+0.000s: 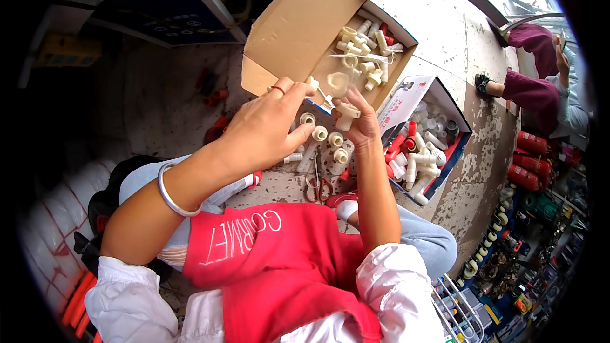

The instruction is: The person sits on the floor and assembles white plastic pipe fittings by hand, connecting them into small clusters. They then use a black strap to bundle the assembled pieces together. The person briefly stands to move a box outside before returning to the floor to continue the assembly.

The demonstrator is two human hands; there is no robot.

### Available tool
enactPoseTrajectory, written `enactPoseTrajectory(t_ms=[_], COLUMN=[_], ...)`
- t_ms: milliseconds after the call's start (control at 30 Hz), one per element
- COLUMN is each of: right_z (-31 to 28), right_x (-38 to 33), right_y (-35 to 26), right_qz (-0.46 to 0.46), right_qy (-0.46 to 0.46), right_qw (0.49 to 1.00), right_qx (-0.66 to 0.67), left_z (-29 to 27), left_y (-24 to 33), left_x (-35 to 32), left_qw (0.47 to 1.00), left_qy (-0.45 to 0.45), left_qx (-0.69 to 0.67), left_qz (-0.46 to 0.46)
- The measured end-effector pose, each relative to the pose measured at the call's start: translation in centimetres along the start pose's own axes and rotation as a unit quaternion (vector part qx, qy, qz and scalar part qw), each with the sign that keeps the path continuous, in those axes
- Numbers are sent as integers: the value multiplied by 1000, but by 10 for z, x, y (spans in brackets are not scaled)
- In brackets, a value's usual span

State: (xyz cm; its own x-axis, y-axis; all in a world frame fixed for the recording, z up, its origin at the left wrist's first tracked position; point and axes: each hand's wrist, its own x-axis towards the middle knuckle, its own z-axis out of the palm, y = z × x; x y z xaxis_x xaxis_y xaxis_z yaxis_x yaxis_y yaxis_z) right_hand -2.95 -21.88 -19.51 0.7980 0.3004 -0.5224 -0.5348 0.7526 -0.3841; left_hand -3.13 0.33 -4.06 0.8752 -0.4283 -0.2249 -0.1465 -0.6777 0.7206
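Observation:
My left hand (pixel 264 122) reaches over the box's near edge with its thumb apart from its stretched fingers. A small cream plastic piece (pixel 312 83) shows at its fingertips; whether they touch it I cannot tell. In my right hand (pixel 365 121) is a cream plastic pipe fitting (pixel 347 114) with a wide collar, pinched by thumb and fingers. Beyond both hands lies an opened cardboard box (pixel 298 32) with a heap of cream fittings (pixel 359 44) inside. Several loose ring-ended fittings (pixel 319 133) stand on the floor below my hands.
Scissors (pixel 318 184) lie on the floor before my red apron (pixel 273 248). A second box (pixel 398 109) at right holds white and red fittings (pixel 416 159). A person (pixel 540 70) sits at far right, above red cylinders (pixel 530 160) and crowded hardware (pixel 534 235).

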Motion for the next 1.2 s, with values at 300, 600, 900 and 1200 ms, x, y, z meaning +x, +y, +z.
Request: enactPoseTrajectory(t_ms=[300, 600, 900, 1200], right_z=[76, 15, 74, 138], right_x=[-30, -7, -47, -127], right_y=[19, 6, -56, -77], right_qz=[24, -34, -97, -57], right_qy=[-134, -45, -183, -189], right_qw=[990, 998, 936, 773], right_qx=[19, 26, -285, -603], left_z=[1, 1, -3, -6], left_y=[-2, 0, 12, 28], left_x=[17, 11, 8, -5], left_qw=[950, 944, 967, 953], left_qy=[-12, 26, -1, -91], left_qx=[-310, -326, -253, -285], left_qz=[-39, -38, -3, 41])
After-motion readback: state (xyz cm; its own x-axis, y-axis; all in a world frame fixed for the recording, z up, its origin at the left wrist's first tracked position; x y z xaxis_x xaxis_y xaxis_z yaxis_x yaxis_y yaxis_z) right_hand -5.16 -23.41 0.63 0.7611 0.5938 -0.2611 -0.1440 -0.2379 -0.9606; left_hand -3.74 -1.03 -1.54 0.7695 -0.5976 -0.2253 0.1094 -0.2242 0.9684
